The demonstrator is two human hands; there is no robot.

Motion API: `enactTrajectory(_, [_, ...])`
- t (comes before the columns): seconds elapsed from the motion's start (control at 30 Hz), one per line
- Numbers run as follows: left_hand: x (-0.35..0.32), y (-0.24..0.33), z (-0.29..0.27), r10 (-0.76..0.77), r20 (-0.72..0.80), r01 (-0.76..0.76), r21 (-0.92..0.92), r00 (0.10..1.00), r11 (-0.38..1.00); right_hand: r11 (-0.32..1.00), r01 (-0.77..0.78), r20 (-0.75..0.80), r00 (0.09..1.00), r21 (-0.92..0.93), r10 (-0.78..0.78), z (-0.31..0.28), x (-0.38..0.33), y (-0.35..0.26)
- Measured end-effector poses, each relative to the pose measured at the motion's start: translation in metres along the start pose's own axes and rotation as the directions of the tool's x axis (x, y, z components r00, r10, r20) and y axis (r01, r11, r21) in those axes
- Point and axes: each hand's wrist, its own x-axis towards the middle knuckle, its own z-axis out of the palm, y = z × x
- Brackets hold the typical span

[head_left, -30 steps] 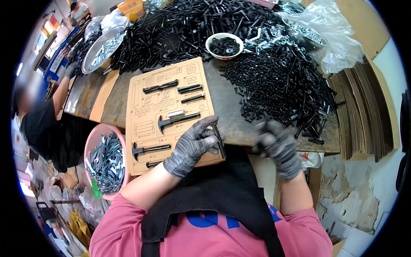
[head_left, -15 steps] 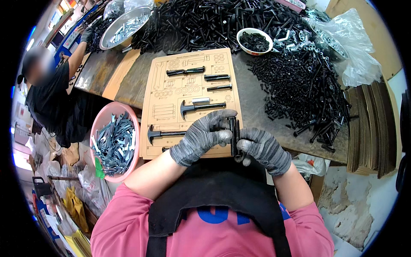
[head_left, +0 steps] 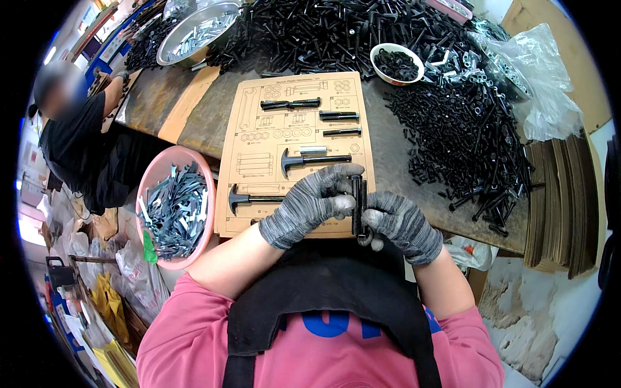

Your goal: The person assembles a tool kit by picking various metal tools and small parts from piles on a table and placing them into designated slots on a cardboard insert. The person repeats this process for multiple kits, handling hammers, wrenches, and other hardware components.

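My left hand (head_left: 310, 204) and my right hand (head_left: 401, 223), both in grey knit gloves, meet at the near edge of a tan cardboard template (head_left: 252, 155). Together they hold two long black bolts (head_left: 358, 204) upright side by side over the card's lower right corner. On the card lie black bolts in printed outlines and two black hammer-shaped pieces (head_left: 304, 158), one at the middle, one at the lower left (head_left: 249, 198).
A pink bowl of grey metal wrenches (head_left: 173, 210) sits at my left. A big heap of black bolts (head_left: 466, 136) spreads right and far. A small white bowl (head_left: 396, 63), a steel bowl (head_left: 194, 29), a plastic bag (head_left: 537, 77), stacked cardboard (head_left: 559, 207). Another person (head_left: 77, 136) works at left.
My right hand came back from the bolt heap to the card's near edge. Both hands now hold the bolts together; the view has tilted down toward the card.
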Motion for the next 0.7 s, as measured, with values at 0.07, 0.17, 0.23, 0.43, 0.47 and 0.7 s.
enactTrajectory(0.07, [-0.001, 0.005, -0.001, 0.001, 0.004, -0.002, 0.012, 1.0, 1.0, 0.999, -0.019, 0.006, 1.0, -0.032, 0.019, 0.002, 0.002, -0.006])
enactTrajectory(0.17, [-0.002, 0.005, -0.005, -0.024, 0.015, 0.024, -0.02, 1.0, 1.0, 0.997, -0.047, 0.012, 0.999, -0.054, 0.047, 0.003, 0.005, -0.009])
enactTrajectory(0.23, [-0.003, 0.003, -0.007, -0.003, 0.009, 0.003, -0.037, 1.0, 0.999, 0.996, -0.064, 0.015, 0.998, -0.059, 0.065, 0.006, 0.007, -0.01])
enactTrajectory(0.43, [-0.006, 0.003, -0.014, -0.019, -0.024, 0.017, -0.058, 1.0, 0.998, 0.997, -0.08, -0.007, 0.997, -0.019, 0.08, 0.012, 0.013, -0.011])
enactTrajectory(0.47, [-0.006, 0.002, -0.016, -0.022, -0.029, 0.02, -0.075, 0.999, 0.997, 0.996, -0.086, -0.008, 0.996, -0.029, 0.086, 0.013, 0.015, -0.011])
enactTrajectory(0.7, [-0.011, 0.01, -0.022, -0.034, -0.068, 0.029, -0.078, 0.997, 0.997, 0.99, -0.109, 0.015, 0.994, -0.09, 0.111, 0.016, 0.024, -0.015])
